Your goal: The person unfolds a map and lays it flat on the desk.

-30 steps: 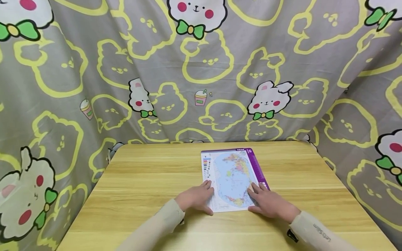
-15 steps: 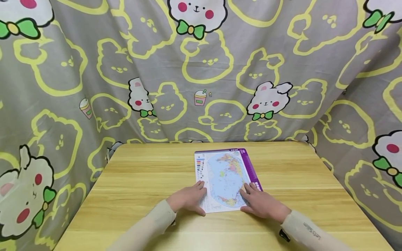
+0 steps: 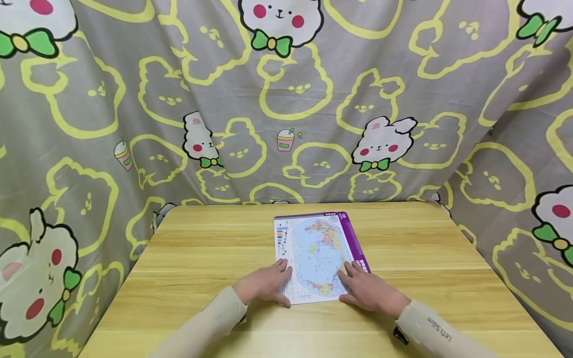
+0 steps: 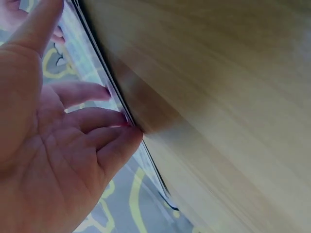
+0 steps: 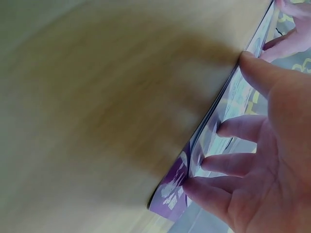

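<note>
A printed world map (image 3: 315, 258) with a purple band along its top and right side lies flat on the wooden table. My left hand (image 3: 267, 281) rests at its left edge near the lower corner, fingers spread over the margin. At the lower right, my right hand (image 3: 371, 288) lies with fingertips on the map and the thumb by the near edge. The left wrist view has the left hand's fingertips (image 4: 132, 127) right at the thin dark edge. In the right wrist view, relaxed fingers of the right hand (image 5: 286, 160) touch the map beside its purple corner (image 5: 171, 193).
The wooden table (image 3: 197, 248) extends around the map on all sides. A grey curtain (image 3: 250, 99) with cartoon rabbits hangs behind and along both sides. A small black object (image 3: 400, 335) shows under the right sleeve (image 3: 429, 325).
The map has slid to the left across the table, with both hands moving along on it. Most of the shift comes in the first half second.
</note>
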The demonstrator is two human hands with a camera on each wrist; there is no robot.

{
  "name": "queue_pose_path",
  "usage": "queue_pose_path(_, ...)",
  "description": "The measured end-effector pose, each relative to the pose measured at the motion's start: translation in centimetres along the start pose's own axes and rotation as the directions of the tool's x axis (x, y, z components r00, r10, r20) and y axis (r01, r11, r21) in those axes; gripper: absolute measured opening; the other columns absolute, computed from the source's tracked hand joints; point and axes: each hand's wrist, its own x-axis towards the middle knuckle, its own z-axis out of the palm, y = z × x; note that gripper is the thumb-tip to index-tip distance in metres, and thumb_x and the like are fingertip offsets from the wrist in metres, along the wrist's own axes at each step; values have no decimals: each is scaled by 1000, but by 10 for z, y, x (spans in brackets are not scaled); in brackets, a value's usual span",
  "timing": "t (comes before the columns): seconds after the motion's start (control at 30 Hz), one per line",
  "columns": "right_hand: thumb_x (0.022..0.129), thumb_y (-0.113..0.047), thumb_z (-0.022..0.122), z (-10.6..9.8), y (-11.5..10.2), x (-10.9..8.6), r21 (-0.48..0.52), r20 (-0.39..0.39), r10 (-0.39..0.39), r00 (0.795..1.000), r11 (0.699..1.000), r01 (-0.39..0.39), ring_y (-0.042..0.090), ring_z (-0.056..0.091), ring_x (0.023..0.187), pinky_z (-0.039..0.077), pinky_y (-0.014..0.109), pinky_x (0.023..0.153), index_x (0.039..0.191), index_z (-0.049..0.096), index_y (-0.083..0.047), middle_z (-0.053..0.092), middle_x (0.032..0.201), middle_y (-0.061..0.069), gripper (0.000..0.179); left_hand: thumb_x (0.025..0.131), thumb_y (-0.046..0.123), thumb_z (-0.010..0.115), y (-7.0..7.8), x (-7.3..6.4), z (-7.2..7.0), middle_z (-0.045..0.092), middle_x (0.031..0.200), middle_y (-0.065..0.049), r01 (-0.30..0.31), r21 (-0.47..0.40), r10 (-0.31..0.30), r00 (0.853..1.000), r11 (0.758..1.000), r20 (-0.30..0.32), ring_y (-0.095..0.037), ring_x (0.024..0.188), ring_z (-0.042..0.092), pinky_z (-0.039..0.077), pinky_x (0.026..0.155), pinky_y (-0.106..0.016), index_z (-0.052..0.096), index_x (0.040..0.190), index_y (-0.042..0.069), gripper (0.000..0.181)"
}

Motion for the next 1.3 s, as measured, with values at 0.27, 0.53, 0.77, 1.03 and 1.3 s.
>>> queue_pose_path(0.27, 93, -45, 55, 3, 4, 1, 11, -11, -11, 1000, 1000, 11, 52, 33, 127, 35, 58, 100, 135, 48, 3, 34, 141, 33, 65, 74, 58, 70, 4, 2, 3, 28, 149, -23, -19, 90, 23, 999, 996, -48, -34, 138, 25, 27, 111, -36, 43, 137, -1, 91)
queue_pose_path(0.53, 91, -47, 56, 3, 12, 2, -3, -1, -25, 1000, 1000, 25, 49, 35, 127, 36, 56, 99, 135, 50, 2, 35, 142, 31, 66, 74, 63, 66, 4, 7, 9, 33, 146, -23, -85, 144, 96, 993, 986, -72, -34, 137, 28, 25, 111, -34, 47, 130, 1, 86)
queue_pose_path(0.77, 88, -47, 61, -1, 19, 4, -5, 5, -25, 1000, 1000, 25, 50, 35, 127, 37, 58, 98, 133, 51, 2, 38, 141, 30, 67, 75, 65, 64, 7, 9, 7, 33, 147, -23, -91, 117, 97, 994, 989, -52, -33, 137, 29, 26, 111, -34, 44, 133, 0, 89)
queue_pose_path(1.03, 88, -43, 62, -3, 26, 4, -65, -26, -79, 997, 995, 77, 48, 38, 126, 40, 55, 97, 132, 53, 2, 41, 139, 28, 64, 75, 65, 62, 9, 9, 4, 29, 149, -22, -87, 96, 90, 996, 992, -29, -30, 139, 25, 25, 111, -32, 41, 137, 1, 91)
queue_pose_path(1.3, 90, -39, 61, -4, 31, 5, -101, -31, -114, 993, 989, 111, 44, 42, 125, 43, 53, 95, 132, 55, -2, 43, 139, 24, 56, 77, 65, 61, 12, 10, 4, 29, 150, -18, -94, 142, 97, 995, 985, -13, -28, 139, 25, 26, 111, -32, 40, 140, 1, 93)
